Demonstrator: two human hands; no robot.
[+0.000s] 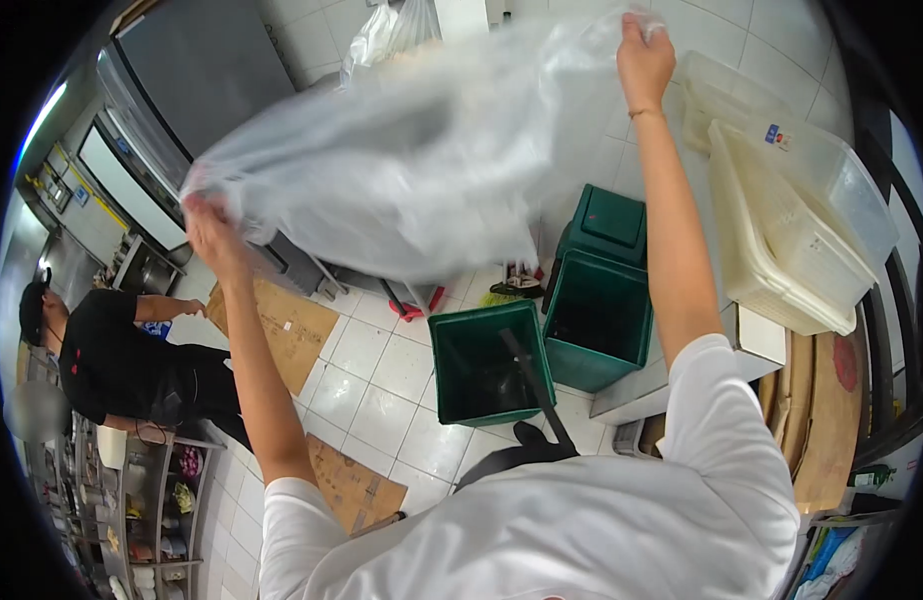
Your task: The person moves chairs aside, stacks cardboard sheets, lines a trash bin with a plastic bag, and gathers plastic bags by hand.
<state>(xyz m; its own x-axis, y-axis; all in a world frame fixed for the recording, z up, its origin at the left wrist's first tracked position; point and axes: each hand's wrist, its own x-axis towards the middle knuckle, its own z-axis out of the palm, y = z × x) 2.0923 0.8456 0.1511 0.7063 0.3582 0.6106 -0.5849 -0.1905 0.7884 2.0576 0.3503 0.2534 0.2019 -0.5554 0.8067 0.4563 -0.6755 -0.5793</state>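
Note:
A large clear plastic bag (412, 150), blurred by motion, is spread in the air between my two raised hands. At the left, my left hand (214, 235) is closed on one corner of it. My right hand (647, 62), high at the upper right, grips the opposite end. Below the bag, an open green bin (490, 365) stands on the white tiled floor. Just right of it is a second open green bin (599, 320), with a green lid (610, 222) behind.
A person in black (132, 350) stands at the left beside shelves (147, 500). Stacked plastic crates (782, 220) are at the right. Cardboard (272, 325) lies on the floor. A grey cabinet (202, 70) stands at the upper left, and a brush (512, 290) is behind the bins.

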